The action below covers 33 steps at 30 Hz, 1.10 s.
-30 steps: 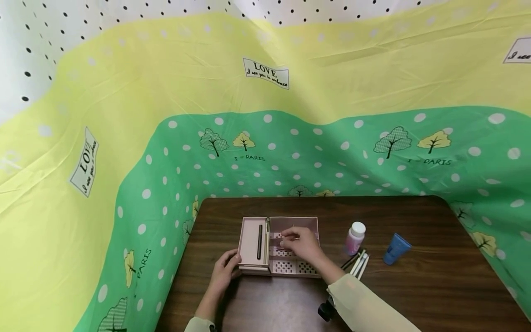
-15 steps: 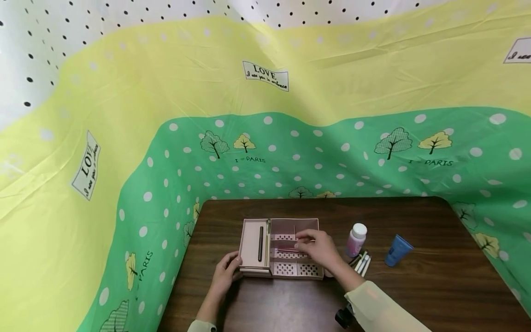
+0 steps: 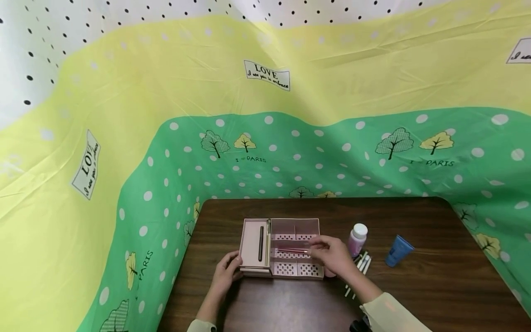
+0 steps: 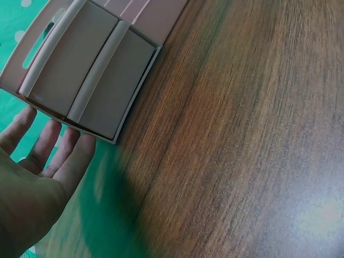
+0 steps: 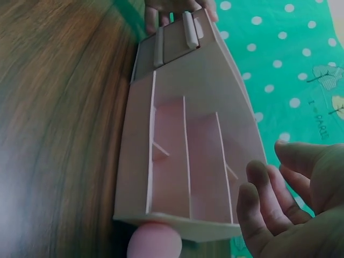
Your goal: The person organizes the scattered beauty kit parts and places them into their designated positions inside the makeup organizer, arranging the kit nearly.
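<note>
A pale pink desk organizer (image 3: 256, 271) stands on the table. My left hand (image 3: 224, 272) rests against its left end; in the left wrist view the fingertips (image 4: 80, 153) touch the edge beside two small drawers (image 4: 110, 86). My right hand (image 3: 332, 256) is over the right end of the middle compartment, its fingers bent loosely with nothing between them in the right wrist view. Slim reddish sticks (image 3: 292, 251) lie across that compartment, their right ends close to my fingers. A dark pen (image 3: 261, 243) lies on the organizer's left top tray, beside a thin brush (image 3: 267, 240).
Right of the organizer stand a pink bottle with a white cap (image 3: 357, 237) and a blue tube (image 3: 399, 251). Several white and dark sticks (image 3: 365, 263) lie near my right forearm. A round pink object (image 5: 155, 242) sits against the organizer's right end. A patterned curtain (image 3: 265, 152) surrounds the table.
My right hand has moved right across the organizer, uncovering the reddish sticks in the middle compartment. The left hand stays at the left end.
</note>
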{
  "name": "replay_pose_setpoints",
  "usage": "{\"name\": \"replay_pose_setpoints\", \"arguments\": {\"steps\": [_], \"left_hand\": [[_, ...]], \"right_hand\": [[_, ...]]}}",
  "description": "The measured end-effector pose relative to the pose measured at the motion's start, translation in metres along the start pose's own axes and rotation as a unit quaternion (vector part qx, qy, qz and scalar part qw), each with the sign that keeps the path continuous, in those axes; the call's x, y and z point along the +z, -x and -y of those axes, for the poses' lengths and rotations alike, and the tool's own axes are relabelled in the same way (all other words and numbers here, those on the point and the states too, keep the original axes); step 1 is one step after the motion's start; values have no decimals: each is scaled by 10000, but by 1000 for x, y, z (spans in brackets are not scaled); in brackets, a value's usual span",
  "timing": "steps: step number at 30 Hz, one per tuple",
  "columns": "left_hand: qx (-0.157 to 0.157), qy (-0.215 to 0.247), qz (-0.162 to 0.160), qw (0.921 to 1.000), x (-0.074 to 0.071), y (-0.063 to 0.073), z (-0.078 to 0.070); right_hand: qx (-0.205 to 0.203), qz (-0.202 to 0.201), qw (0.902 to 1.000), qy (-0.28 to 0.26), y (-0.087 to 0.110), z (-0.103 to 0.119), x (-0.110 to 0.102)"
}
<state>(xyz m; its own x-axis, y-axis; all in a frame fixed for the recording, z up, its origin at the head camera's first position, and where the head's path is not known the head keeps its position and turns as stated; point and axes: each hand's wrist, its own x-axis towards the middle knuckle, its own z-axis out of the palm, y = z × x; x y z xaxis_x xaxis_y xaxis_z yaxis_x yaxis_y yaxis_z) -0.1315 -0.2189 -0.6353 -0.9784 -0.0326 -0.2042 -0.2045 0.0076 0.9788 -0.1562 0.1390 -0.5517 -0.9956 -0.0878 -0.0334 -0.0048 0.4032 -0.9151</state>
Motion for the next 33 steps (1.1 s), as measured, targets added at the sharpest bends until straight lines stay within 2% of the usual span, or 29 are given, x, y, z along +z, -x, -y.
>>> {"name": "replay_pose_setpoints", "arguments": {"steps": [10, 17, 26, 33], "left_hand": [[-18, -30, 42, 10000, 0, -2, 0], [-17, -36, 3, 10000, 1, -1, 0], [-63, -45, -36, 10000, 1, 2, -2], [-111, -64, -29, 9999, 0, 1, -2]], "right_hand": [[85, -24, 9999, -69, 14, -15, -19], [448, -184, 9988, -85, 25, -30, -32], [574, -290, 9979, -100, 34, -49, -40], [688, -471, 9954, 470, 43, -64, -47]]}}
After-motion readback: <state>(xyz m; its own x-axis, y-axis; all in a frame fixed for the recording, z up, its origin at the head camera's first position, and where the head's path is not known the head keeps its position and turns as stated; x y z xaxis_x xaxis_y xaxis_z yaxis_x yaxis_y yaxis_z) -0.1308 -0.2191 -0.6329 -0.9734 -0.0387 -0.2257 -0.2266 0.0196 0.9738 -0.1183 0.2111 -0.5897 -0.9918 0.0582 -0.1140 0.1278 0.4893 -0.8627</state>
